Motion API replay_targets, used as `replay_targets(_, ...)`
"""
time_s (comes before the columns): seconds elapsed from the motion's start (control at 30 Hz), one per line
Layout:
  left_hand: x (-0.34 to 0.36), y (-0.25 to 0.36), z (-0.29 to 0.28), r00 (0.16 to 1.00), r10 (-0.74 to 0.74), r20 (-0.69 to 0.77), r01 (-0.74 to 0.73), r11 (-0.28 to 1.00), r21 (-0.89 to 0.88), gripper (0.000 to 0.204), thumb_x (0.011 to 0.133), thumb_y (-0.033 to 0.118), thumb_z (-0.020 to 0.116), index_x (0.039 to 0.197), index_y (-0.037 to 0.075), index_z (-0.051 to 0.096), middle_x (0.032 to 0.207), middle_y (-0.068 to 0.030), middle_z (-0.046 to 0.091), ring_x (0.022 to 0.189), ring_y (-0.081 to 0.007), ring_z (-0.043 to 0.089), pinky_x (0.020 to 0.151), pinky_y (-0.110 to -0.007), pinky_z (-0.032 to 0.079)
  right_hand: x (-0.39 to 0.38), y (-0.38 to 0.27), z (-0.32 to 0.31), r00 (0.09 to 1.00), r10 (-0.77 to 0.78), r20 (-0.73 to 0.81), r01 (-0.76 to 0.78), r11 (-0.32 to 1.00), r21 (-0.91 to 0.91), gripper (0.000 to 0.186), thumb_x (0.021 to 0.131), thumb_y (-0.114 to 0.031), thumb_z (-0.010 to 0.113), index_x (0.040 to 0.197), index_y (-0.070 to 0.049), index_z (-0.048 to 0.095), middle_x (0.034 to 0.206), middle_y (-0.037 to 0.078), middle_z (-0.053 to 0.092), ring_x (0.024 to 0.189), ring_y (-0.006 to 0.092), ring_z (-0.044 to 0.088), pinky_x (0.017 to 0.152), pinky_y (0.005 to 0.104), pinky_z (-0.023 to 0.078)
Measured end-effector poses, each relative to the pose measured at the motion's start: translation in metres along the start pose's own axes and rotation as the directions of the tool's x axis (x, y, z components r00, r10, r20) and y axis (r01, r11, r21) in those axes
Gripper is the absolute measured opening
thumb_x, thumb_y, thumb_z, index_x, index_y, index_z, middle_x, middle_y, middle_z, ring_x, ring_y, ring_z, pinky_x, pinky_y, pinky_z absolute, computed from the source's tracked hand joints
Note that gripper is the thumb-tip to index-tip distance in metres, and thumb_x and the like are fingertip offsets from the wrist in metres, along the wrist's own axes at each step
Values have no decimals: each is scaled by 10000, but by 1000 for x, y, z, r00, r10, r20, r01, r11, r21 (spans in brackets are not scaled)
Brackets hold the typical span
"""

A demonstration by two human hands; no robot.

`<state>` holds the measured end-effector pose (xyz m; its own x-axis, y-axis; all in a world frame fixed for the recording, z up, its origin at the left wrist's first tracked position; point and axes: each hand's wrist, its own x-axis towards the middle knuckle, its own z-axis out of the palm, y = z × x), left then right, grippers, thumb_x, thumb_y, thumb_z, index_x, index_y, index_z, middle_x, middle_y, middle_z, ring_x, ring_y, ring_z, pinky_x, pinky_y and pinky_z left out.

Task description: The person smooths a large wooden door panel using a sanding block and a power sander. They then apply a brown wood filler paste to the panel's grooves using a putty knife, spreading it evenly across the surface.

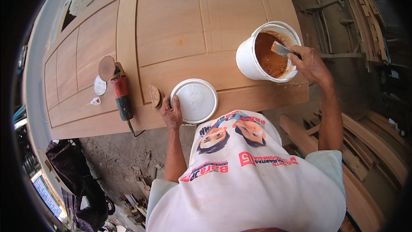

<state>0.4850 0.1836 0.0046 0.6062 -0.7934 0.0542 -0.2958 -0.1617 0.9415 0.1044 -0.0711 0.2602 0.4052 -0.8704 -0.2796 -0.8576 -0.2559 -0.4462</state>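
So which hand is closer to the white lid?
Left. The left hand rests on the door right at the lid's edge. The right hand is off at the bucket, holding a scraper.

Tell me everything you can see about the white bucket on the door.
The white bucket looks like plastic, round, open-topped, tilted toward the person, resting near the wooden door's right edge. It holds thick reddish-brown paste. The right hand dips a flat-bladed scraper inside. Its white lid lies apart by the left hand.
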Motion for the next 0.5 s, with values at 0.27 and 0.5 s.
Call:
replay_targets(0.27,4,-3,0,999,13,44,-14,1000,18,238,1061,202,653,1129,-24,680,948,-35,701,860,-95,606,780,-249,506,-12,9,2,998,46,-38,-46,999,-17,274,989,-211,594,1035,47,674,795,271,629,711,376,632,710,469,496)
replay_targets(0.5,4,1,-4,1000,26,5,-26,999,31,186,1037,149,669,1086,-30,677,850,-72,692,751,-106,600,695,-272,515,3,-6,34,992,-125,-35,103,921,-375,202,968,-170,596,985,3,700,884,243,709,885,438,689,799,538,526)
